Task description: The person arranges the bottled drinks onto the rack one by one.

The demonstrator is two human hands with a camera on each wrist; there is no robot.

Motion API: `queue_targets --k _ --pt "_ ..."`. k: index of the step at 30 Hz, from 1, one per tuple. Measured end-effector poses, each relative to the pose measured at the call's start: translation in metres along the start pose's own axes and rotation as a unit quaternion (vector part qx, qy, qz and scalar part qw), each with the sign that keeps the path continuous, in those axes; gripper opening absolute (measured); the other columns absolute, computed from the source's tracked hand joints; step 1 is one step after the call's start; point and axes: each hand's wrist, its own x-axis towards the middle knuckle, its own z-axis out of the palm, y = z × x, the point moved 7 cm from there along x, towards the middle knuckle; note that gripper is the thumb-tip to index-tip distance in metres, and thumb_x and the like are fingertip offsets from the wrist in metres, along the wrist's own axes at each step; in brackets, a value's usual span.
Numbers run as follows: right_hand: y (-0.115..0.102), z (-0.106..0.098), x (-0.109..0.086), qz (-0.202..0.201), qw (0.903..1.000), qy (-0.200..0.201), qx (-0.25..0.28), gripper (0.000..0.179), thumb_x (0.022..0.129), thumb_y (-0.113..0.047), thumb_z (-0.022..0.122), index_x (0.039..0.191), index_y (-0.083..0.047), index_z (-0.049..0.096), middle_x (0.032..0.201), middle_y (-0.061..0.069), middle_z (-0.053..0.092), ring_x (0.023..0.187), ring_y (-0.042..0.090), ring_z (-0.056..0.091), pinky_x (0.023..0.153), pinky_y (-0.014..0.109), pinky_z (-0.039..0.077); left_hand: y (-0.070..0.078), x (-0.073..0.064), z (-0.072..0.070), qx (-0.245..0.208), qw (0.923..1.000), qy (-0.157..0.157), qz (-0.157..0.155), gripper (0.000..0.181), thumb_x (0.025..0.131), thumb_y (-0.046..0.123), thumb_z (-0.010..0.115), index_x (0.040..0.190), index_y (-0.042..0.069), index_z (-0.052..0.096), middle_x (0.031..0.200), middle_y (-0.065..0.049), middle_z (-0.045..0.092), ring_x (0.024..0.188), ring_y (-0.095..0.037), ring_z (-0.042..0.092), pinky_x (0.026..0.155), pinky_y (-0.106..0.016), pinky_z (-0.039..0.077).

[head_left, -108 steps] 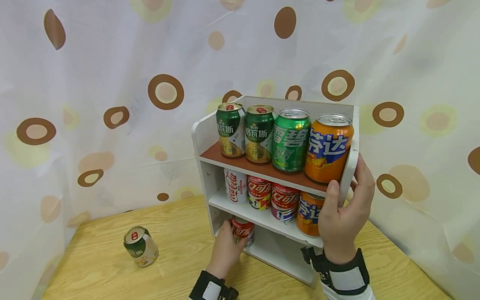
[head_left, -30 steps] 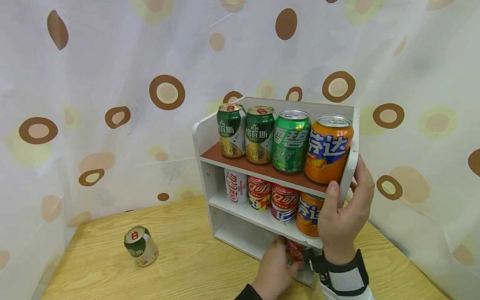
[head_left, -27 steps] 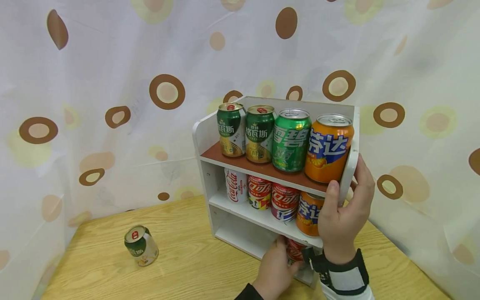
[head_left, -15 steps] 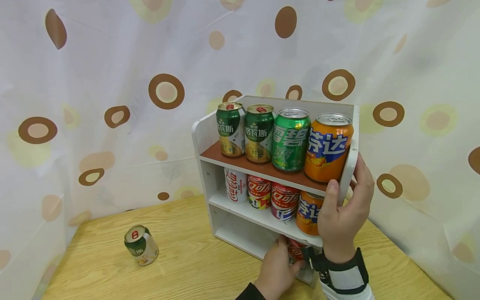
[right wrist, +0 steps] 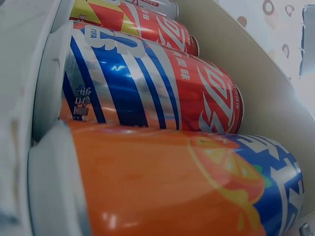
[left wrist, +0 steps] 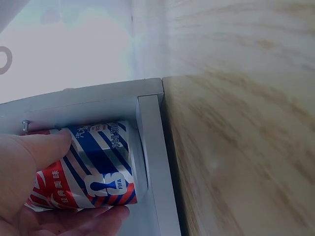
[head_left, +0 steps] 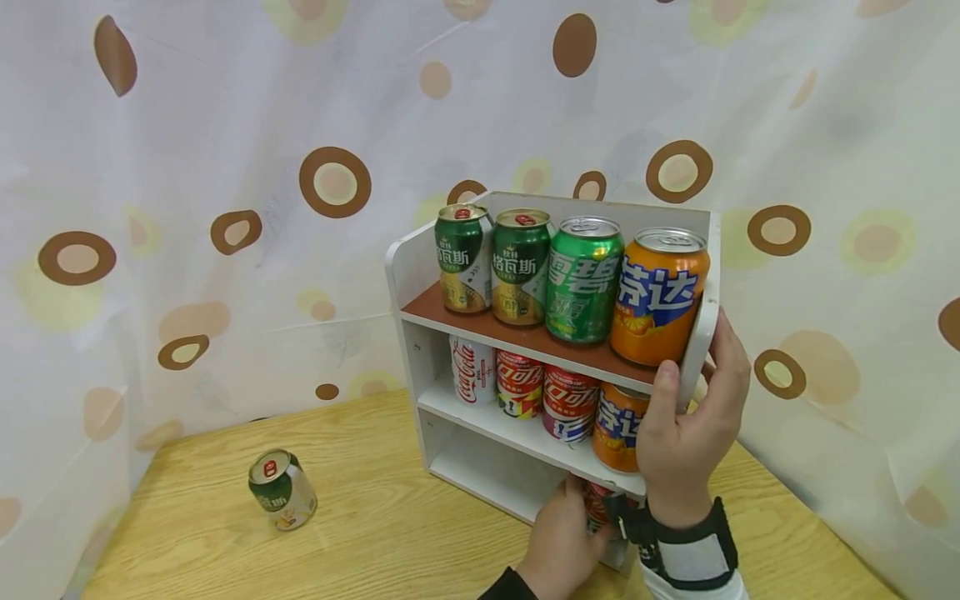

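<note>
A small white shelf rack (head_left: 480, 467) holds drink cans on its three levels. Low at its right end, my left hand (head_left: 561, 537) grips a red Coca-Cola can (left wrist: 98, 167) on the bottom shelf, thumb on one side and fingers on the other. In the left wrist view this can stands close to the rack's side panel. My right hand (head_left: 693, 433) holds the rack's right side panel (head_left: 701, 342), thumb in front and fingers behind. Beside that hand, an orange Fanta can (head_left: 618, 429) stands at the right of the middle shelf.
The top shelf bears two green-and-gold kvass cans (head_left: 519, 267), a green Sprite can (head_left: 585, 283) and an orange Fanta can (head_left: 660, 300). Several Coca-Cola cans (head_left: 519, 385) share the middle shelf. Another kvass can (head_left: 282, 490) stands alone on the wooden table (head_left: 360, 517), left of the rack.
My left hand has moved the Coca-Cola can rightward along the bottom shelf, from its left end to its right end, and lately a little farther. My right hand stays on the side panel.
</note>
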Motion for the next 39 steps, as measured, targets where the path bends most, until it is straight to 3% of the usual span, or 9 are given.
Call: queue_targets --k 5,12,17,23,28,31,39 --pt "0.0 -0.001 0.001 -0.001 1.0 0.001 0.0 0.053 0.094 -0.012 0.055 0.142 0.009 0.049 0.143 0.022 0.056 0.129 0.019 0.053 0.106 0.022 0.045 -0.001 0.001 0.0 -0.007 0.9999 -0.009 0.001 0.064 0.086 0.031 0.084 0.136 0.008 0.053 0.119 -0.008 0.067 0.105 -0.016 0.069 0.088 -0.031 0.059" --pt "0.001 -0.002 0.002 -0.001 1.0 0.004 0.001 0.053 0.094 -0.012 0.055 0.142 0.009 0.05 0.143 0.021 0.056 0.129 0.018 0.053 0.106 0.022 0.045 -0.007 -0.001 0.001 -0.034 0.9981 -0.051 0.008 0.066 0.09 0.033 0.081 0.144 0.012 0.049 0.134 -0.008 0.063 0.12 -0.017 0.063 0.1 -0.034 0.056" --pt "0.0 -0.002 0.003 -0.005 1.0 0.001 0.0 0.053 0.094 -0.01 0.055 0.142 0.009 0.049 0.143 0.022 0.056 0.129 0.018 0.053 0.106 0.022 0.045 -0.014 -0.003 -0.012 0.0 0.9984 -0.05 0.024 0.061 0.092 0.035 0.078 0.142 0.007 0.056 0.135 -0.012 0.063 0.121 -0.023 0.065 0.099 -0.036 0.056" --pt "0.001 -0.001 0.002 -0.004 0.9999 -0.01 -0.004 0.053 0.094 -0.011 0.054 0.144 0.007 0.049 0.145 0.02 0.055 0.132 0.019 0.052 0.107 0.022 0.044 -0.028 -0.008 -0.05 0.012 0.9992 -0.011 0.037 0.039 0.093 0.027 0.078 0.122 0.003 0.067 0.12 -0.012 0.069 0.11 -0.029 0.069 0.09 -0.039 0.058" --pt "0.002 -0.001 0.003 -0.007 0.9998 -0.015 -0.009 0.054 0.095 -0.012 0.054 0.145 0.006 0.048 0.146 0.02 0.054 0.133 0.02 0.052 0.106 0.022 0.043 -0.049 -0.011 -0.086 0.029 0.9985 0.037 0.029 0.03 0.093 0.021 0.077 0.113 0.001 0.07 0.115 -0.014 0.072 0.106 -0.032 0.07 0.088 -0.045 0.058" --pt "0.002 -0.001 0.003 -0.009 0.9998 -0.014 -0.009 0.053 0.095 -0.01 0.055 0.145 0.006 0.048 0.146 0.02 0.054 0.134 0.02 0.051 0.106 0.022 0.043 -0.064 -0.014 -0.108 0.026 0.9981 0.055 0.011 0.029 0.093 0.02 0.076 0.113 -0.001 0.07 0.115 -0.017 0.071 0.108 -0.035 0.069 0.089 -0.05 0.058" --pt "0.003 -0.002 -0.001 -0.008 0.9998 -0.015 -0.013 0.053 0.095 -0.01 0.055 0.145 0.005 0.048 0.145 0.021 0.055 0.134 0.018 0.051 0.106 0.021 0.043 -0.1 -0.034 -0.16 0.042 0.9958 0.064 -0.05 0.031 0.096 0.025 0.073 0.115 0.0 0.069 0.115 -0.017 0.07 0.105 -0.035 0.067 0.085 -0.05 0.058"
